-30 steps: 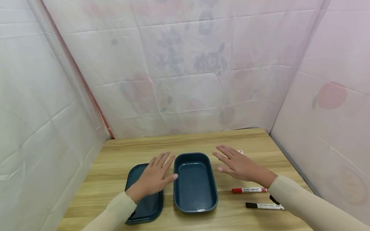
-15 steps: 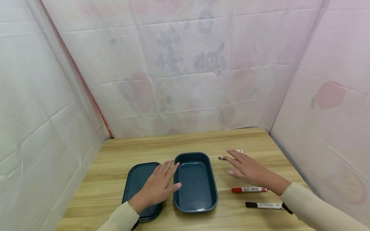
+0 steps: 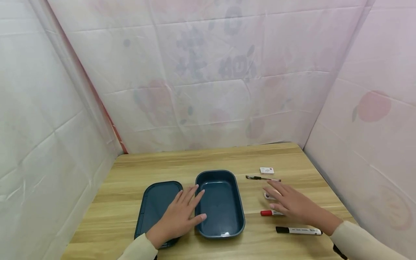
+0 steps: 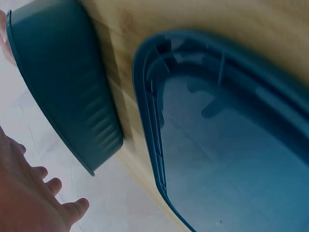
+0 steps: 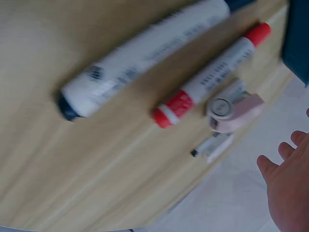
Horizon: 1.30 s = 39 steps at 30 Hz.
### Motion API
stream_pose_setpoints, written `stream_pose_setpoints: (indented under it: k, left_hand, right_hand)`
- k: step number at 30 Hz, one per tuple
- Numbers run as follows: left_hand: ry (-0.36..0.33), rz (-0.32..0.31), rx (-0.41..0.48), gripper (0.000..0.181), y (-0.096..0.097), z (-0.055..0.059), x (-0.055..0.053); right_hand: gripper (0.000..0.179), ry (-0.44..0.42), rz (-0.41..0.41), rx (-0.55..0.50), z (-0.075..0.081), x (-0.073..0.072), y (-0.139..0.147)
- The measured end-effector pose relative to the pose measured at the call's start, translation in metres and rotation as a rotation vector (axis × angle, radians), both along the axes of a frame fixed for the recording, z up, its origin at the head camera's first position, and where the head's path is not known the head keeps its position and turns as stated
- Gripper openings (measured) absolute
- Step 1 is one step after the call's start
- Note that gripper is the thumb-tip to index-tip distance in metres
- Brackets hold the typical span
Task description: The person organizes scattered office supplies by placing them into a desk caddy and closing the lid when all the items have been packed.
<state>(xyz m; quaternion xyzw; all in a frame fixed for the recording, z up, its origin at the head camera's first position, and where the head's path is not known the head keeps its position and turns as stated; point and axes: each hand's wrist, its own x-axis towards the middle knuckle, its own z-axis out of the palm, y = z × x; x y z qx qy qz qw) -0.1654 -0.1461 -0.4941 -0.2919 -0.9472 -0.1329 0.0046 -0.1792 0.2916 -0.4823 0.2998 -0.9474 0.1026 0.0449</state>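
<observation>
My left hand hangs over the right side of the dark blue lid and the left rim of the open box, its fingers spread apart and holding nothing. The box sits mid-table, long axis running near to far; the lid lies just left of it, lengthwise too, its near end leaning left.

My right hand, fingers also apart, is above the red marker, which lies crosswise, cap pointing left. Nearer, the black-capped marker points its cap left as well. A small pink-and-white thing is partly under my fingers; I can't fairly say what it is. Farther off, a pen runs left to right, with a small white block beyond.
</observation>
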Motion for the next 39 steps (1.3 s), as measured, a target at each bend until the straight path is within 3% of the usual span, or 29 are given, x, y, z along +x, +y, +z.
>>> stream_pose_setpoints:
  k: [5, 9, 21, 28, 32, 39]
  left_hand:
    - [-0.015, 0.002, -0.005, 0.075, 0.004, -0.002, 0.006]
    - [-0.035, -0.001, 0.002, 0.075, 0.004, -0.002, 0.009]
    - [-0.114, -0.03, 0.03, 0.073, 0.009, -0.013, 0.017]
    - [-0.14, -0.013, 0.017, 0.076, 0.001, -0.017, 0.023]
    - [-0.174, -0.015, 0.029, 0.079, 0.001, -0.016, 0.028]
    - [-0.203, -0.016, 0.036, 0.085, 0.006, -0.016, 0.031]
  right_hand:
    - [0.061, 0.085, 0.016, -0.005, -0.01, 0.013, 0.008]
    - [0.065, 0.096, 0.023, -0.04, -0.014, 0.021, 0.014]
    - [0.058, 0.097, -0.098, -0.05, -0.013, 0.055, 0.043]
    - [0.055, 0.107, -0.121, -0.064, -0.026, 0.064, 0.049]
    - [0.057, 0.166, -0.105, -0.083, -0.032, 0.068, 0.058]
    - [0.057, 0.213, -0.133, -0.01, -0.037, 0.076, 0.076]
